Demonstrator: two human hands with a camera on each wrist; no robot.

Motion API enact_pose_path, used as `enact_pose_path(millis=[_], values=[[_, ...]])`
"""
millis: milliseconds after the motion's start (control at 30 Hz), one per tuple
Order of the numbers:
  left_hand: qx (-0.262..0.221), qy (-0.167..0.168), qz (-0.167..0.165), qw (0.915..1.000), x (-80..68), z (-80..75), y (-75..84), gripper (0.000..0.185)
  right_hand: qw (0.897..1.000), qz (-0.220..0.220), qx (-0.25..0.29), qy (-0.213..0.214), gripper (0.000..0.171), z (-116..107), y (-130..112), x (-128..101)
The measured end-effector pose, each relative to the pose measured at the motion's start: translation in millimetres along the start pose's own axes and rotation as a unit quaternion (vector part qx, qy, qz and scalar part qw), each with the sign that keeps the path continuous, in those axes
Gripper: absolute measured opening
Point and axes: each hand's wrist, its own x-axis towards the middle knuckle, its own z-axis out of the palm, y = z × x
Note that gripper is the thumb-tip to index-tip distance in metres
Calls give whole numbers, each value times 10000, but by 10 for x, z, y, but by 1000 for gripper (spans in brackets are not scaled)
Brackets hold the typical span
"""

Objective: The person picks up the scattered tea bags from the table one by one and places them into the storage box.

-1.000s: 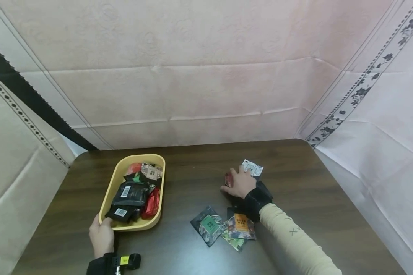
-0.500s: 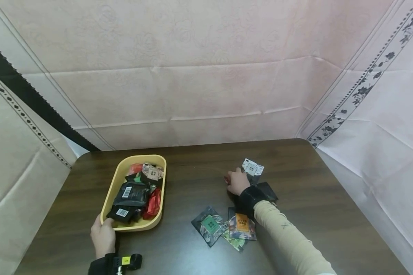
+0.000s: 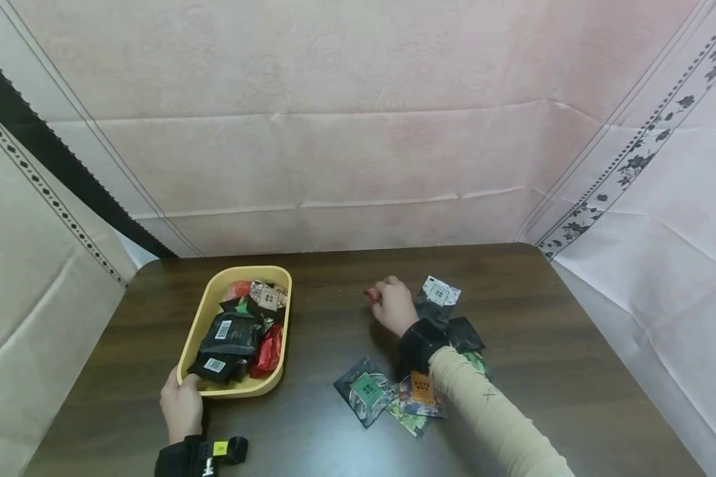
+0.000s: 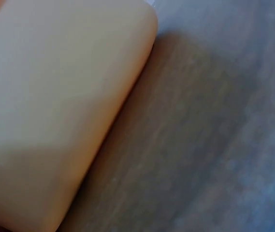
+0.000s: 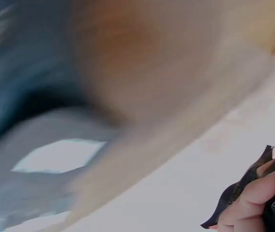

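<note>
My right hand [image 3: 390, 306] is lifted a little over the dark table [image 3: 334, 318] and pinches a small red packet [image 3: 370, 293] at its fingertips. In the blurred right wrist view, my fingers [image 5: 258, 198] curl round a packet's serrated dark edge [image 5: 238, 193]. At the left, my left hand [image 3: 181, 404] grips the near corner of a yellow tray [image 3: 215, 285]. The tray holds several packets, among them a black one with a barcode [image 3: 227, 331] and a red one [image 3: 268, 351]. The tray's wall [image 4: 55, 96] fills the left wrist view.
Loose packets lie on the table by my right arm: a white one [image 3: 440, 291], a black one [image 3: 465, 333], a green-labelled one [image 3: 364, 391] and an orange-labelled one [image 3: 420, 391]. Pink cloth walls close in the back and right sides.
My right hand has picked the red packet up from beside the white packet and carried it leftward. The left hand stays on the tray's corner.
</note>
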Motion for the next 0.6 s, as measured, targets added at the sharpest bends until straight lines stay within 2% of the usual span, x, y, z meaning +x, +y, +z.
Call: enact_pose_path(millis=[133, 267, 600], values=[[-79, -52, 6, 10000, -5, -14, 14, 49, 9961, -667, 531, 219, 15, 59, -414, 119], [-203, -129, 68, 9997, -14, -13, 27, 48, 9905, -1114, 779, 203, 12, 148, -812, 236], [-182, -134, 242, 9995, -41, -23, 12, 44, 9840, -1516, 918, -167, 14, 370, -1548, 354]])
